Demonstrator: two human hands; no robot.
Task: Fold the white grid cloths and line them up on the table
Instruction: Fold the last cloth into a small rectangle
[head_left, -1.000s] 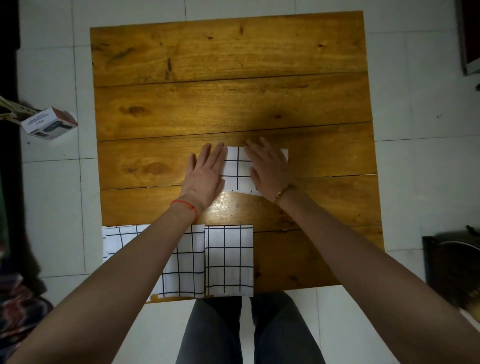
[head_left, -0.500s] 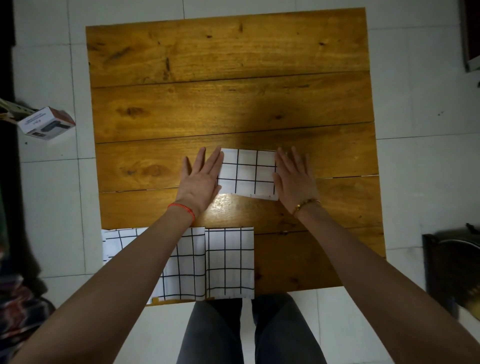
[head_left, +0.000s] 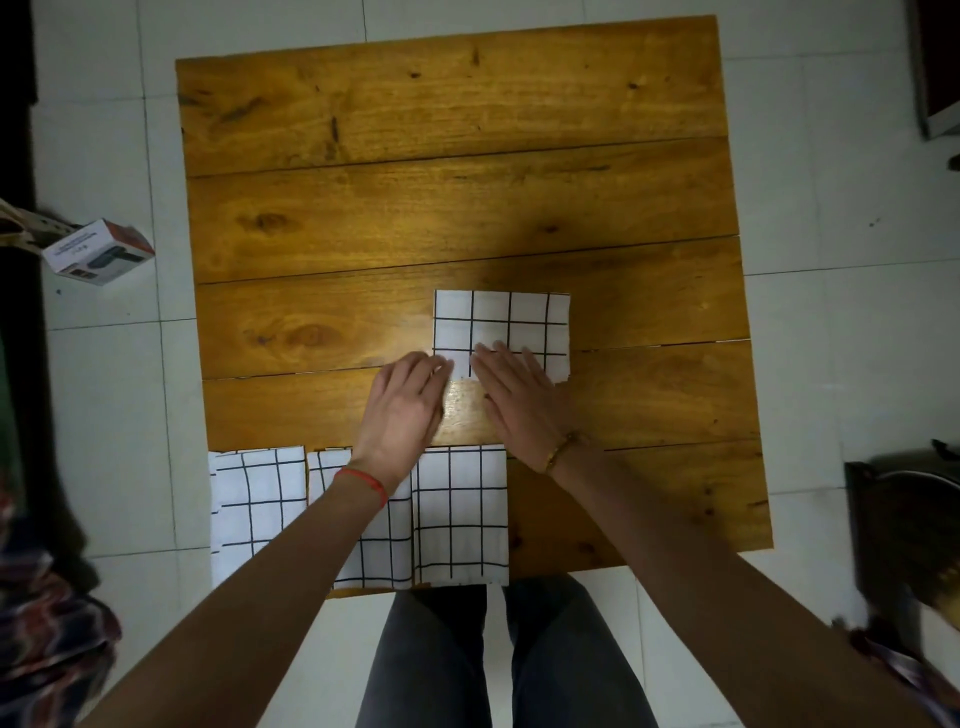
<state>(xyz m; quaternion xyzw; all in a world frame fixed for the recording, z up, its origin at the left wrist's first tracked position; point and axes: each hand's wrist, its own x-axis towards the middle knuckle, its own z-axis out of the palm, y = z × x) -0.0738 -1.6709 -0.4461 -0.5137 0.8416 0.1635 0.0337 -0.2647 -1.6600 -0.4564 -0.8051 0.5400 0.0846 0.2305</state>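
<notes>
Both hands are sliding back toward the person, coming together at the near edge of the small folded white cloth with a black grid (head_left: 501, 327), where half a second ago they were lying flat at its two sides. Left hand (head_left: 405, 405) is resting with loosely bent fingers, its fingertips touching the cloth's near left corner; whether it is pinching the edge I cannot tell. Right hand (head_left: 519, 400) is lying open, straight fingers pressing on the cloth's near edge, palm on the brown plank bench (head_left: 457, 208). Just behind the wrists, along the bench's near edge, three more folded white grid cloths are sitting side by side: one (head_left: 257, 499) left of the left forearm, one (head_left: 384, 556) partly under that forearm, one (head_left: 462, 514) between the two forearms. Far off to the left of the left hand, a small white cardboard box (head_left: 98, 252) is lying on the white tiled floor (head_left: 831, 364).
</notes>
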